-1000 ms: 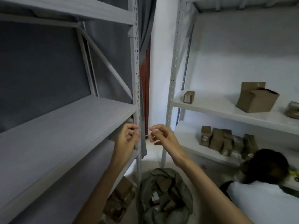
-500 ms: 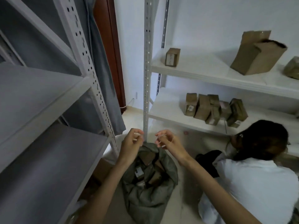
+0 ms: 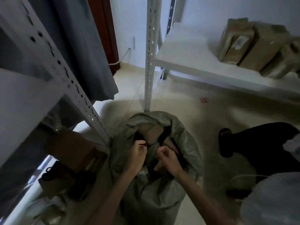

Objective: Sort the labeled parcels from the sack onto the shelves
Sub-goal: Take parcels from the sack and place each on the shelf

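Note:
A grey-green sack (image 3: 188, 143) stands open on the floor between two racks, with brown labeled parcels (image 3: 151, 132) showing in its mouth. Both my hands are down in the opening. My left hand (image 3: 138, 153) has its fingers curled near the left rim. Beside it, my right hand (image 3: 167, 157) is curled over the parcels. The blur hides whether either hand holds anything. Several brown parcels (image 3: 246, 44) stand on the low right shelf (image 3: 186, 62).
The white left rack's perforated post (image 3: 78, 95) slants down to the sack, with brown boxes (image 3: 71, 148) on its bottom shelf. The right rack's post (image 3: 150, 54) stands just behind the sack. A grey curtain (image 3: 84, 46) hangs at the back. Another person (image 3: 259, 143) crouches at right.
My view has tipped down from the shelves to the floor. Both hands have dropped from chest height into the sack's mouth. The thin strip between my fingers no longer shows.

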